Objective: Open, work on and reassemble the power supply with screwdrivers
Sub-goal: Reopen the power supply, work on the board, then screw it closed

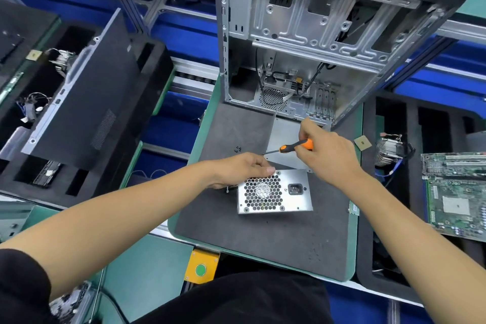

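Fingers (302,151) of your right hand (326,151) are gripping the screwdriver (295,146); left hand (242,166) is clasping the PSU (274,192) on the desk (289,239), w/ open PC case (302,42) standing behind.

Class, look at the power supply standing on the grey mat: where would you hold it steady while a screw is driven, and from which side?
Probably grip the power supply by its top left edge, from the left, as the left hand does. That keeps the grille face clear and leaves the right side free for the right hand with the screwdriver.
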A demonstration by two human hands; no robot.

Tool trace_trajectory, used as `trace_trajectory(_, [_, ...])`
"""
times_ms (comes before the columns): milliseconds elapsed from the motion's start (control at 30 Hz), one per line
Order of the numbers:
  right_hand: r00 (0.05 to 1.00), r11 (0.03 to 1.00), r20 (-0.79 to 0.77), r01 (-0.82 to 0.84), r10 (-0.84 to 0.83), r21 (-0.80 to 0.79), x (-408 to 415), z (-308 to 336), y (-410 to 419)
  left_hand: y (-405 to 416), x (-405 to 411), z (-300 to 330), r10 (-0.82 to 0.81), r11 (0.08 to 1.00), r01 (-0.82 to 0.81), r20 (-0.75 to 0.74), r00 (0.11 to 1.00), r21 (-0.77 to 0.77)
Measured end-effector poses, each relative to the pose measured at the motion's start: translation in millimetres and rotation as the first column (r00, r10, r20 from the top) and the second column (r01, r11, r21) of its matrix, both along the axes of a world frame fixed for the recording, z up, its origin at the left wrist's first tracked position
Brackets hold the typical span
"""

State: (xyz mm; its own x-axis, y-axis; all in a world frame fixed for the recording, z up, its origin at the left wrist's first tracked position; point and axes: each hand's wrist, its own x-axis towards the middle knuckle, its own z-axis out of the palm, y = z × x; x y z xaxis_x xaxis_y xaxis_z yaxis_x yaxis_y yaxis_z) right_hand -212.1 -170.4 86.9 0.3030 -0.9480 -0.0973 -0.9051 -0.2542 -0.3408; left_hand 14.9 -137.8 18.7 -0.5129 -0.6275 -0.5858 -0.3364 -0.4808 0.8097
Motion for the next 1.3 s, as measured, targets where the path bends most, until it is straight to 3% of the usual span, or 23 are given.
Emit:
trace_trajectory(167, [0.999, 0.999, 0.039, 0.027, -0.028, 0.019, 2, -8, 1, -1, 4, 2, 0.002, 0.993, 0.002, -0.033, 0.999, 0.121])
trace_trajectory(300, [0.997, 0.999, 0.065, 0.05, -0.051, 0.018, 8, -17, 8, -5, 3, 4, -0.107, 0.994, 0.106, 0.051, 0.993, 0.025])
trace_trajectory(900, [0.986, 0.994, 0.134, 0.106, -0.101, -0.033, 20, -48, 31, 4, 0, 7, 0.09, 0.994, -0.088, -0.022, 0.996, 0.068])
trace_trajectory(1300, [0.983, 0.984, 0.102, 0.161, -0.154, -0.074, 23, -52, 32, 0, 0, 11, -0.014, 0.999, 0.013, 0.018, 1.0, 0.045])
